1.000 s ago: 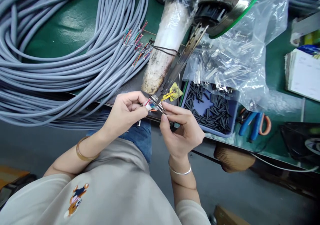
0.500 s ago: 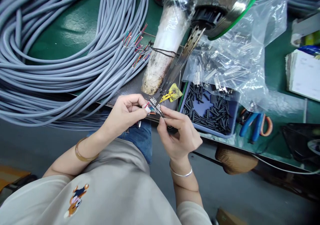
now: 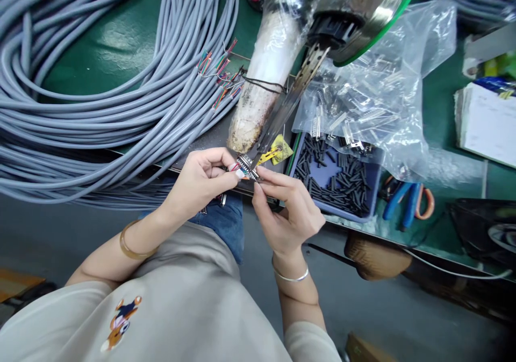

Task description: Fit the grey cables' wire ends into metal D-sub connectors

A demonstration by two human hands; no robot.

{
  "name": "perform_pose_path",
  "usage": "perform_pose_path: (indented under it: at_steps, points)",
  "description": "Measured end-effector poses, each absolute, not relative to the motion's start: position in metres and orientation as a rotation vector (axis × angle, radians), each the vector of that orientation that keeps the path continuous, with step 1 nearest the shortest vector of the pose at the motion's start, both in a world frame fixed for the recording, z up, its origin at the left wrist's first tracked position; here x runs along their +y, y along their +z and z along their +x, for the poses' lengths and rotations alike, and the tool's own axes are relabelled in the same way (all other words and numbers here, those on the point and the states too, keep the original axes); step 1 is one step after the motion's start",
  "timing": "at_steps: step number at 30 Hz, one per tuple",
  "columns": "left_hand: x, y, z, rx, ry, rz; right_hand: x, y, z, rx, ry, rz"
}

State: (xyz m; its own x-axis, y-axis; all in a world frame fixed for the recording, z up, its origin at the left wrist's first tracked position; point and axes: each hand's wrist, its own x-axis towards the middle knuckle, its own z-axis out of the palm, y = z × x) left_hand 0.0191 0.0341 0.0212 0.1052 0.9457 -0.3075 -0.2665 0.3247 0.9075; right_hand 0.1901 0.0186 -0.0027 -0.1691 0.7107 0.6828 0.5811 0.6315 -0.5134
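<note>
While pinched from both sides just off the near table edge, sits crosswise between left hand and right hand, both closed on small wired connector, long axis roughly left-right, equally near each, just beside metal strip lower tip.

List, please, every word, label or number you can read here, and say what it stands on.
No text here can be read.
On the yellow tag: too blurred to read.
On the white box at the right edge: nothing legible.
On the shirt: an embroidered cartoon figure, no words.
On the connector pinched by left hand and right hand: no legible marking.
</note>
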Motion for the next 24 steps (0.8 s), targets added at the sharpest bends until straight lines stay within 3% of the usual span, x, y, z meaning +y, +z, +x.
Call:
perform_pose_path:
  at_steps: [24]
  points:
    - [0.03,0.0192,0.0171,1.053,0.963,0.776,0.0124,-0.0057,0.193,-1.925,-0.082,-1.009]
